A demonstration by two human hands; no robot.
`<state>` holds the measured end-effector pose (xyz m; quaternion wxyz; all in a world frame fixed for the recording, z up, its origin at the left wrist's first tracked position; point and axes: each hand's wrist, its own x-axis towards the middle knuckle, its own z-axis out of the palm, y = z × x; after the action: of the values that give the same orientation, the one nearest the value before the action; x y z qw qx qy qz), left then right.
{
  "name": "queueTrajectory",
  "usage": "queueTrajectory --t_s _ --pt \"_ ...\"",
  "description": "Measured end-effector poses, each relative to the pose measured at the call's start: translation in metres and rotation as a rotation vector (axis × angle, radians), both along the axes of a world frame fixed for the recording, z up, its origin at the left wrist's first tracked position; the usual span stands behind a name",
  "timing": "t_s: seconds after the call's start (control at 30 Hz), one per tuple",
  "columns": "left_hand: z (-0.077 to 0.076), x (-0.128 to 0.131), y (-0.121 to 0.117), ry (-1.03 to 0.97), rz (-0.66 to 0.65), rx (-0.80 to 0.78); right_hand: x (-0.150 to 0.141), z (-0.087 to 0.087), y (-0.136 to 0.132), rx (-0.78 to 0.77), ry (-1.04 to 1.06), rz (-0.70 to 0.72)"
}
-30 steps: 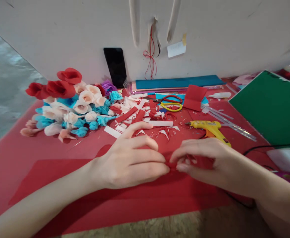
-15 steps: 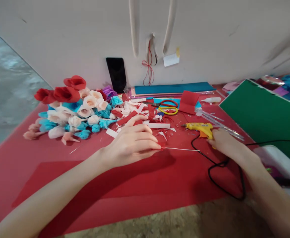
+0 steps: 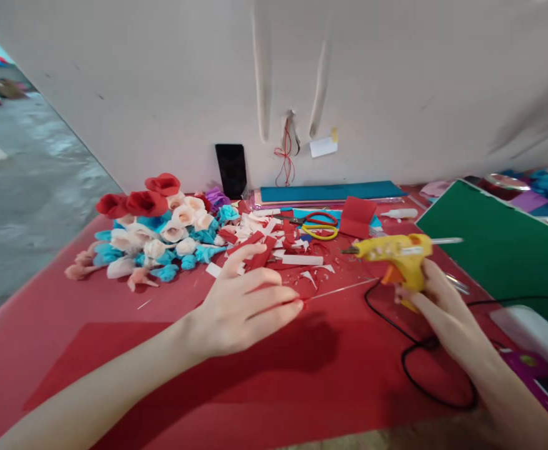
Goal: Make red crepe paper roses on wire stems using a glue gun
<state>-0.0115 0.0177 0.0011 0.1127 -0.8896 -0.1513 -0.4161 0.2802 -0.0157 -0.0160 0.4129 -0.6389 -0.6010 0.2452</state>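
Currently, left hand [image 3: 243, 303]: pinching a thin stem [image 3: 343, 289], perhaps red-tipped
Right hand [image 3: 435, 300]: gripping the yellow glue gun [image 3: 395, 253]

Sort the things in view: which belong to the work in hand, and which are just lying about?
In use:
yellow glue gun, in the right hand
thin wire, in the left hand

Probably just lying about:
black phone
green board
scissors
paper scraps

Gun [image 3: 405, 250]: yellow, orange trigger [image 3: 388, 275]
Cord [image 3: 390, 320]: black
Flowers [image 3: 155, 249], left: red, cream, pink, blue, purple
Scissors [image 3: 297, 220]: handles [image 3: 319, 237] red and yellow
Scraps [image 3: 302, 260]: red, white
Board [image 3: 480, 234], right: green, pale edge
Phone [image 3: 231, 170], far: black
Table [image 3: 15, 331]: red
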Motion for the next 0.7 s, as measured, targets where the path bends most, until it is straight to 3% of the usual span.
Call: queueTrajectory --t_s 0.17,0.43,0.7 --pt "0.003 0.004 -0.012 0.050 0.079 0.041 -0.024 0.003 -0.023 0.201 -0.078 -0.235" --pt "-0.009 0.006 -0.013 0.012 0.049 -0.044 -0.034 -0.024 -0.037 0.163 -0.134 -0.180" --pt "-0.010 0.008 -0.014 -0.025 -0.005 -0.081 -0.032 -0.034 -0.039 0.184 -0.246 -0.233"
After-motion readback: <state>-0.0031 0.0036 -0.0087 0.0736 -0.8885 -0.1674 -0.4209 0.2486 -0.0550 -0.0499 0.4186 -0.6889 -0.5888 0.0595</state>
